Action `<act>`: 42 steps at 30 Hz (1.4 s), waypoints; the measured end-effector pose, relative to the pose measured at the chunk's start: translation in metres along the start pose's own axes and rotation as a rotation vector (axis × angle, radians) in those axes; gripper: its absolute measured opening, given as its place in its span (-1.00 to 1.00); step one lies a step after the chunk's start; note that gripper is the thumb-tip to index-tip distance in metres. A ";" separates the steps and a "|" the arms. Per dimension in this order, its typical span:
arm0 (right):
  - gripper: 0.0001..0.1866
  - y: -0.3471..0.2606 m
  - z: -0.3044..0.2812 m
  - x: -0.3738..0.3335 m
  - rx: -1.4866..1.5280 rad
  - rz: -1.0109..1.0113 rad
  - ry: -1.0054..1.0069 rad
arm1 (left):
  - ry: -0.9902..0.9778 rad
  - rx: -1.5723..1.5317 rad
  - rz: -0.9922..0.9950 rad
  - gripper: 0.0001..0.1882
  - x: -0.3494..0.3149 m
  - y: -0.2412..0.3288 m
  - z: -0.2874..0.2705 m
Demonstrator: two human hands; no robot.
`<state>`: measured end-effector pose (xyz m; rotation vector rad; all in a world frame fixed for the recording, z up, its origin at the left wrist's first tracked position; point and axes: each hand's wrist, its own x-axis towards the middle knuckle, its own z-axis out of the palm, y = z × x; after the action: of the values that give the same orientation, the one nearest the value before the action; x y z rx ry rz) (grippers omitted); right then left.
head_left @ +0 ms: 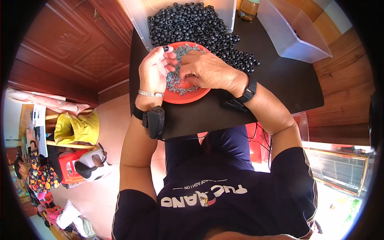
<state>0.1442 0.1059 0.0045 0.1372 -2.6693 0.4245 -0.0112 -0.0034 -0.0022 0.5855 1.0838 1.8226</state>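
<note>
My left hand point(154, 70) is turned palm inward over the left rim of an orange-red plate point(191, 98), its fingers curled. A small black hollow piece point(165, 49) shows at its upper fingertips, like those in the pile behind. Over the middle of the plate, my right hand point(208, 71) bends down with its fingers drawn together among small silvery metal pieces point(175, 82). What its fingertips hold, if anything, is hidden. Behind the plate, many black hollow pieces point(188, 24) spill from a translucent tub point(138, 25) lying open toward me.
The dark table point(280, 84) bears another translucent tub point(286, 38) at the right and a jar point(248, 10) at the back. A black device point(236, 105) lies under my right wrist. Left of the table are a yellow cloth point(78, 127) and a red stool point(68, 166).
</note>
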 end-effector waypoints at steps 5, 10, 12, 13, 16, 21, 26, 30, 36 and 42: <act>-0.90 -0.005 0.005 0.002 0.014 -0.096 -0.059 | 0.040 -0.005 0.006 -0.76 0.002 -0.001 0.000; -0.91 -0.003 0.012 0.004 -0.028 -0.072 -0.053 | 0.026 -0.009 -0.009 -0.76 0.003 -0.001 -0.002; -0.90 -0.004 0.011 0.004 -0.047 -0.061 -0.056 | 0.020 0.000 0.001 -0.76 0.003 -0.001 -0.002; -0.89 -0.005 0.009 0.005 -0.032 -0.070 -0.027 | 0.013 0.009 0.011 -0.75 0.003 0.000 -0.001; -0.87 -0.003 -0.005 0.006 0.126 0.036 0.081 | 0.038 -0.022 0.036 -0.74 0.003 -0.001 -0.002; -0.92 0.004 -0.027 0.005 0.648 0.398 0.350 | -0.107 -0.044 -0.037 -0.72 0.001 -0.015 0.005; -0.92 -0.002 -0.014 0.004 0.654 0.184 0.461 | -0.193 -0.164 -0.092 -0.72 -0.005 -0.026 0.016; -0.92 -0.002 -0.004 0.010 0.351 0.136 0.613 | -0.212 -0.117 -0.089 -0.73 -0.003 -0.020 0.011; -0.92 0.001 -0.003 0.008 0.292 0.145 0.620 | -0.317 -0.118 -0.037 -0.71 -0.004 -0.021 0.013; -0.91 -0.008 -0.017 0.005 0.016 0.105 0.555 | -0.249 -0.210 -0.103 -0.71 -0.005 -0.019 0.013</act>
<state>0.1480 0.1037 0.0237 -0.1053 -2.1317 0.4408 0.0093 0.0021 -0.0122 0.6008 0.7330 1.6963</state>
